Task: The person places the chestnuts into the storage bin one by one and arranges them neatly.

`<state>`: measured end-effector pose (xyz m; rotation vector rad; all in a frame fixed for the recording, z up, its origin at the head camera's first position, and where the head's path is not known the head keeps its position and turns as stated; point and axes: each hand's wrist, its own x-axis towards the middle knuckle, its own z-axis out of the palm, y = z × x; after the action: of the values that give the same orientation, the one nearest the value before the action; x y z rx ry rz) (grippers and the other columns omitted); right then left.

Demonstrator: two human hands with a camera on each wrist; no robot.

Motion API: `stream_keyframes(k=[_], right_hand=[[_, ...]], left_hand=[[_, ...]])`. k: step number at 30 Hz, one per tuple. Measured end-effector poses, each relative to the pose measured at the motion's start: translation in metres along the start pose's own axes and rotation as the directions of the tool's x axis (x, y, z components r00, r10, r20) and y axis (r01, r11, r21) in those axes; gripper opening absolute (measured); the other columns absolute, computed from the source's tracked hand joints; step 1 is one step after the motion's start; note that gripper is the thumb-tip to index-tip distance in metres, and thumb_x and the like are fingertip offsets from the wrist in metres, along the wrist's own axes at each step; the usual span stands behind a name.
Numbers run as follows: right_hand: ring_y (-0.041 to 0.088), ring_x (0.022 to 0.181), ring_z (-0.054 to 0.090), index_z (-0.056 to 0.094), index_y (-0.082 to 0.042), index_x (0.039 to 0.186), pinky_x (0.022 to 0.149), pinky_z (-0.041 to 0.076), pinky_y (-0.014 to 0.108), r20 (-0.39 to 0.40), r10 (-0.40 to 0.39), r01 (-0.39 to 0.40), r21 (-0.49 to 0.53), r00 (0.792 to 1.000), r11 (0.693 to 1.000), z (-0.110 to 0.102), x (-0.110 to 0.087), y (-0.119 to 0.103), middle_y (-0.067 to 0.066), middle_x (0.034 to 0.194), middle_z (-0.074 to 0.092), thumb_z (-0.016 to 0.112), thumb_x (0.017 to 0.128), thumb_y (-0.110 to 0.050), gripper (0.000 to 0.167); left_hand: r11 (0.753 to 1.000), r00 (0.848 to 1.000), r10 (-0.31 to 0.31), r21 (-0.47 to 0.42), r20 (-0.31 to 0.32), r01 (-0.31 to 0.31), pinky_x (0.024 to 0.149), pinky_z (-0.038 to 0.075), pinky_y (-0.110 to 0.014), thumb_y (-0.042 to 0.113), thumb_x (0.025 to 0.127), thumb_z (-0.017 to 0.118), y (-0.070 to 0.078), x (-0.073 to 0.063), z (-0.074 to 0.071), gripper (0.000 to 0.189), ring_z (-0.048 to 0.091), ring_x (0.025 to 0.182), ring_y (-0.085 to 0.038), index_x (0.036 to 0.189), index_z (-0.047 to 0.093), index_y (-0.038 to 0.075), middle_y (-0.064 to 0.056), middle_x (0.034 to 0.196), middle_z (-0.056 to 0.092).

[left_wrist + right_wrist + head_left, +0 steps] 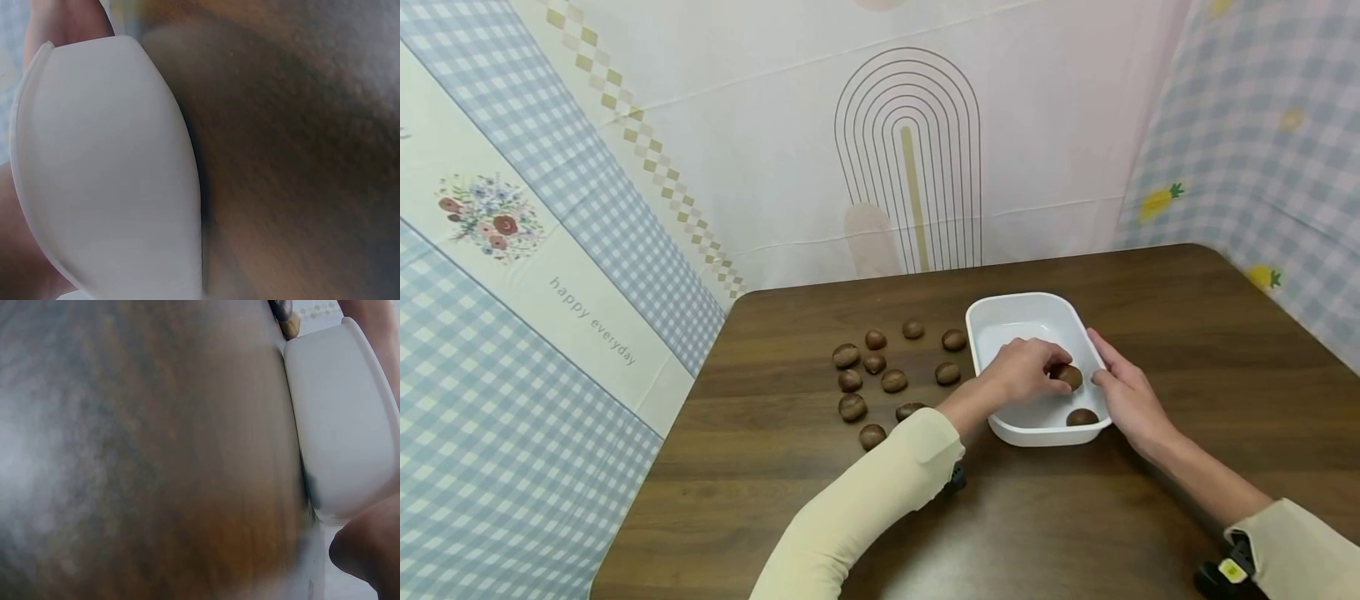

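Note:
My left hand (1024,371) reaches over the left rim into a white rectangular tray (1017,313). Its thumb and fingers pinch a brown chestnut (1070,377) low inside the tray, partly hidden behind the fingers. Another chestnut (1082,417) lies in the tray's near right corner. On the right side, my right hand (1131,400) grips the tray, thumb at the rim and fingers along the outer wall. In the left wrist view the tray's outer wall (112,162) fills much of the left part.
Several loose chestnuts (894,381) lie scattered on the dark wooden table (737,483), left of the tray. One chestnut (910,412) is partly covered by the left sleeve (880,492). A patterned cloth (775,142) hangs behind the table.

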<state>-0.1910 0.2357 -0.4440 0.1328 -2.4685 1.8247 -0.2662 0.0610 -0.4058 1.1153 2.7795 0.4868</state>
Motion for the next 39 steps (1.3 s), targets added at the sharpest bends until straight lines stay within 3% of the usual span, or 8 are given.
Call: stream_keyframes(k=[5, 10, 14, 21, 31, 39], right_hand=[[0.039, 0.155, 0.02, 0.015, -0.01, 0.171, 0.092, 0.035, 0.001, 0.01, -0.002, 0.002, 0.007, 1.0, 1.0, -0.0005, 0.0003, -0.0003, 0.019, 0.174, 0.013, 0.031, 0.11, -0.006, 0.063], [0.039, 0.156, 0.02, 0.016, -0.008, 0.17, 0.093, 0.032, 0.0, 0.005, -0.009, 0.009, 0.013, 1.0, 1.0, -0.0002, -0.0003, -0.0001, 0.02, 0.174, 0.013, 0.031, 0.11, -0.005, 0.062], [0.041, 0.156, 0.018, 0.015, -0.007, 0.17, 0.094, 0.031, -0.001, 0.006, -0.007, 0.007, 0.015, 1.0, 1.0, 0.0003, -0.0004, 0.0, 0.02, 0.174, 0.013, 0.03, 0.11, -0.006, 0.062], [0.04, 0.156, 0.018, 0.016, -0.007, 0.17, 0.095, 0.031, 0.0, 0.004, -0.011, 0.011, 0.018, 1.0, 1.0, -0.0002, -0.0001, 0.0006, 0.021, 0.174, 0.013, 0.031, 0.11, -0.004, 0.062], [0.039, 0.156, 0.017, 0.015, -0.007, 0.17, 0.096, 0.031, 0.0, 0.005, -0.016, 0.016, 0.015, 1.0, 1.0, -0.0004, 0.0001, 0.0011, 0.021, 0.174, 0.012, 0.03, 0.109, -0.003, 0.063], [0.039, 0.154, 0.023, 0.016, -0.007, 0.17, 0.093, 0.032, 0.0, 0.0, -0.023, 0.023, -0.011, 1.0, 1.0, -0.0002, 0.0009, 0.001, 0.023, 0.173, 0.016, 0.031, 0.109, -0.003, 0.063]], left_hand=[[1.0, 0.999, 0.016, 0.007, 0.042, -0.016, 0.087, 0.041, -0.015, 0.04, 0.096, 0.082, 0.0028, 0.0002, 0.002, 0.043, 0.056, 0.094, 0.006, 0.136, 0.074, 0.025, 0.02, 0.116, 0.075], [0.999, 0.997, 0.042, 0.02, 0.065, -0.044, 0.083, 0.04, -0.014, 0.039, 0.096, 0.081, 0.0052, -0.0007, 0.0047, 0.04, 0.053, 0.089, 0.007, 0.133, 0.075, 0.026, 0.022, 0.105, 0.073], [0.999, 0.996, 0.049, 0.011, 0.074, -0.05, 0.083, 0.039, -0.013, 0.039, 0.097, 0.081, 0.006, -0.0014, 0.0065, 0.038, 0.054, 0.089, 0.008, 0.132, 0.076, 0.026, 0.022, 0.103, 0.072], [0.998, 0.994, 0.051, -0.031, 0.095, -0.048, 0.091, 0.041, -0.013, 0.04, 0.097, 0.081, 0.0065, -0.0017, 0.0054, 0.039, 0.058, 0.098, 0.01, 0.133, 0.076, 0.026, 0.022, 0.113, 0.075], [0.996, 0.993, 0.075, -0.049, 0.091, -0.07, 0.088, 0.041, -0.013, 0.039, 0.098, 0.079, 0.0063, -0.0002, 0.006, 0.034, 0.06, 0.094, 0.011, 0.129, 0.078, 0.026, 0.023, 0.106, 0.074], [0.997, 0.997, 0.036, -0.076, 0.062, -0.031, 0.093, 0.043, -0.011, 0.04, 0.099, 0.078, 0.0002, -0.0009, -0.0031, 0.042, 0.064, 0.108, 0.009, 0.137, 0.074, 0.023, 0.017, 0.124, 0.075]])
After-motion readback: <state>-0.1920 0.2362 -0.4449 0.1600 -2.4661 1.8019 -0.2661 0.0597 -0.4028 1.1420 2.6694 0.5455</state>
